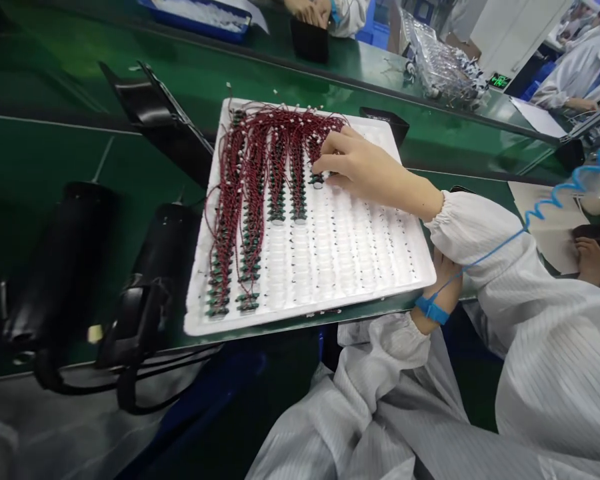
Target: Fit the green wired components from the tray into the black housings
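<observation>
A white slotted foam tray (360, 267) lies at a tilt on the green bench. Small green boards (250, 267) with dark red wires (275, 123) and white connectors stand in several columns on its left and upper part. My right hand (353, 160) reaches over the tray from the right, its fingers bent together at the upper end of a column, among the wires. Whatever is between the fingertips is hidden. Beneath the right forearm, my left hand (447, 280) is at the tray's right edge, with a blue wrist strap (431, 310); its fingers are out of sight.
Two black cylindrical tools (155, 267) lie left of the tray, near a black angled holder (160, 113). A coiled blue cord (555, 197) runs on the right. Across the bench are a blue bin (200, 17), bagged parts (440, 60) and a co-worker's hands (310, 10).
</observation>
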Demonstrator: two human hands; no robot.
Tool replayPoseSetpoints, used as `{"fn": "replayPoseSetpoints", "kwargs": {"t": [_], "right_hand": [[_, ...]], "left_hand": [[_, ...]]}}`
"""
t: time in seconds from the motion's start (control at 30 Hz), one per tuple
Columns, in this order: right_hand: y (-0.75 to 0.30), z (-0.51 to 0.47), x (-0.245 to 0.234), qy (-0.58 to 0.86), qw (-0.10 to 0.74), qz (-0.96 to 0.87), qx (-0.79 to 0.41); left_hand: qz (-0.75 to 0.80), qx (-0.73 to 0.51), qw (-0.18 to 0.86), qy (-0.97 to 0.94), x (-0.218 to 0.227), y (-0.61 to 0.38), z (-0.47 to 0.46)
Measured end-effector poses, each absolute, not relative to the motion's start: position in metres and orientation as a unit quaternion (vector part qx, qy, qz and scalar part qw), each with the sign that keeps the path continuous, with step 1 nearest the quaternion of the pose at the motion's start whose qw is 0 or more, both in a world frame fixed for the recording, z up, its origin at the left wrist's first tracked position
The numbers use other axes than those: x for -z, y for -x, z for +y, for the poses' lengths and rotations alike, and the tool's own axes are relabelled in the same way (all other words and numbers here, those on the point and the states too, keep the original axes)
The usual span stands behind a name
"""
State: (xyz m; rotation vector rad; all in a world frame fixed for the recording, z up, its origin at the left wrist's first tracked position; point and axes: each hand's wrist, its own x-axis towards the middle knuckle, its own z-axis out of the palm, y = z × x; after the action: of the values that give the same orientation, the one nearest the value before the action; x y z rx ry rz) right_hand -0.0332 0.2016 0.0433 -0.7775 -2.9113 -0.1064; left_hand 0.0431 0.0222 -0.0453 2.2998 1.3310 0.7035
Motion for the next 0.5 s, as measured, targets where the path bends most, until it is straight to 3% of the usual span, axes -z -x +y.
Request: {"fn": "replayPoseSetpoints", "kwargs": {"t": [0.2, 0.5], "right_hand": [[0.047, 0.241, -0.024, 0.268, 0.025, -0.963, 0.017], [0.067, 0.216, -0.095, 0.152, -0.010, -0.988, 0.010]], "left_hand": [[0.485, -0.260, 0.182, -0.815, 0.048, -0.045, 0.025], [0.488, -0.247, 0.167, -0.820, 0.054, -0.053, 0.030]]}}
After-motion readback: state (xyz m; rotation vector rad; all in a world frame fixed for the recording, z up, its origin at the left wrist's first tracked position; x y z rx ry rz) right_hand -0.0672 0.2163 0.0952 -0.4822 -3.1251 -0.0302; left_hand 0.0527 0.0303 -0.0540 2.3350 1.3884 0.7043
